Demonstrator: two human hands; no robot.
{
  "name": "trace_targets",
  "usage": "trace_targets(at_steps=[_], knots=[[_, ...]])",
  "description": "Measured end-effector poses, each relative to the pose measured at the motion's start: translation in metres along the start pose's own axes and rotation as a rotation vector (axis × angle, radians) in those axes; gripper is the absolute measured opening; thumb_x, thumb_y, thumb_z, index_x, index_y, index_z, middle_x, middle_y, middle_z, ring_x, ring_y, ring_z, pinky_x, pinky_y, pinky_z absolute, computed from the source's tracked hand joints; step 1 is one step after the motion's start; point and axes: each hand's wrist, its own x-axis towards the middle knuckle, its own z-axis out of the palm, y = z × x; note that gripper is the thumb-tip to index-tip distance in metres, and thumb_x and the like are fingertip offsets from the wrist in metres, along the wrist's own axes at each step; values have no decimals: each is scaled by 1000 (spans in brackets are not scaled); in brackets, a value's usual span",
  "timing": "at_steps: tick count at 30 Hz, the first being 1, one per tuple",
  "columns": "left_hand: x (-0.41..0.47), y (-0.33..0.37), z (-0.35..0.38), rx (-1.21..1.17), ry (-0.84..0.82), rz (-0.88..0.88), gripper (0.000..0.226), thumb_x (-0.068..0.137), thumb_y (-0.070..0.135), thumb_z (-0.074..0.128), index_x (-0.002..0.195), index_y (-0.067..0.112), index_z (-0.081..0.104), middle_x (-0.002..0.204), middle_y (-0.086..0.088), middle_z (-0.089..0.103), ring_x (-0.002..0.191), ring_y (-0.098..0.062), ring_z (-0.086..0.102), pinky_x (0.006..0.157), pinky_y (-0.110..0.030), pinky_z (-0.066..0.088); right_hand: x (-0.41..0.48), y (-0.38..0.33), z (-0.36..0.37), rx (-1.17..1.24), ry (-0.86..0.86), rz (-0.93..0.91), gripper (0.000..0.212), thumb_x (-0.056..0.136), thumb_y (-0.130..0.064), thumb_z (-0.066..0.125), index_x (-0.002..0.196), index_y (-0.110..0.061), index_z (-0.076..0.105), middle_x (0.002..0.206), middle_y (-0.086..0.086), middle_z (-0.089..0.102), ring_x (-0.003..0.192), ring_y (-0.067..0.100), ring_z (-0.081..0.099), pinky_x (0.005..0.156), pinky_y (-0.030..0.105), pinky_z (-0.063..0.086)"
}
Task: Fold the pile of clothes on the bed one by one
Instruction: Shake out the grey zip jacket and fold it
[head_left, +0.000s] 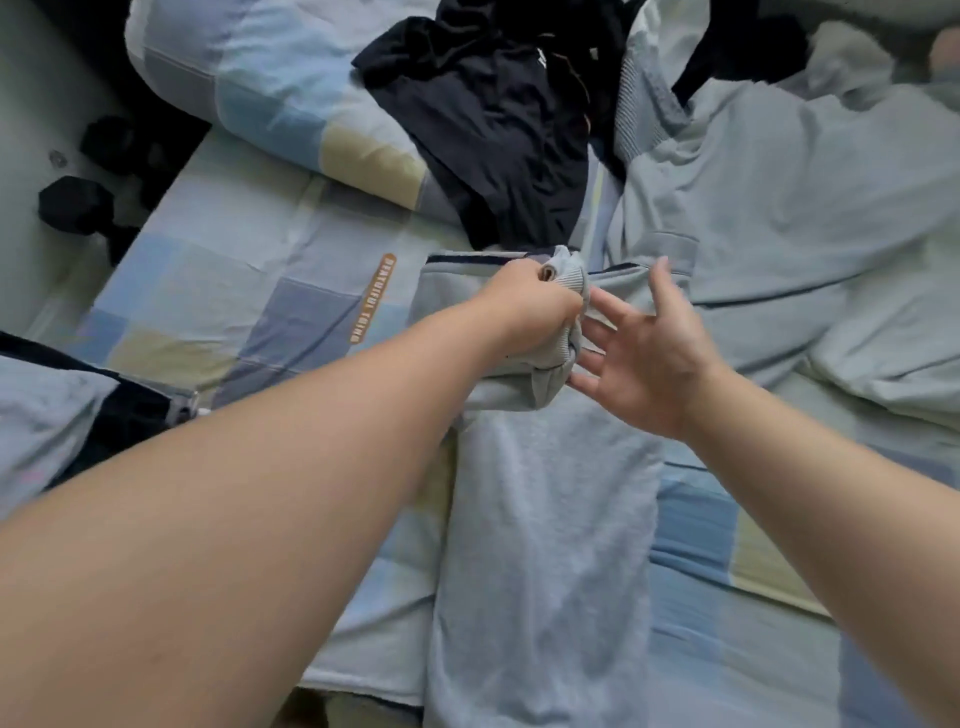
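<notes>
Both forearms reach forward: our left hand (530, 312) clenches the bunched ribbed end of a grey garment (545, 519) laid lengthwise down the checked bed (234, 291), and our right hand (644, 358) spreads its fingers beside the bunch, gripping nothing. We judge this piece mid-fold. Beyond it, black clothes (493, 130) and a second grey garment (779, 208) lie unfolded.
</notes>
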Motion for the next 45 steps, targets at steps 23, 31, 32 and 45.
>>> trace_targets(at_steps=[23,31,32,45], knots=[[42,-25,149,9,194,-168,22,83,19,65,98,4,67,82,-8,62,78,-24,57,71,-36,48,-17,10,-165,-450,193,-98,54,105,-54,33,143,-22,53,148,-5,52,133,11,45,111,32,30],[79,-99,76,574,509,-224,44,90,32,57,133,24,47,142,-7,48,133,-33,40,108,-45,34,75,64,-156,-1528,321,-375,63,102,-46,45,159,-32,21,169,-1,6,155,28,-1,124,49,5],[84,-104,79,677,532,-71,50,92,34,56,139,23,45,150,-7,42,140,-32,32,112,-46,28,88,70,-156,-1612,353,-432,63,101,-49,42,159,-33,20,169,0,4,155,30,-3,124,53,5],[181,-213,124,1147,263,376,72,92,68,29,158,43,17,168,-2,14,154,-34,7,121,-61,5,201,140,-221,-1961,516,-736,74,96,-61,34,159,-23,26,168,12,12,153,43,7,120,65,8]])
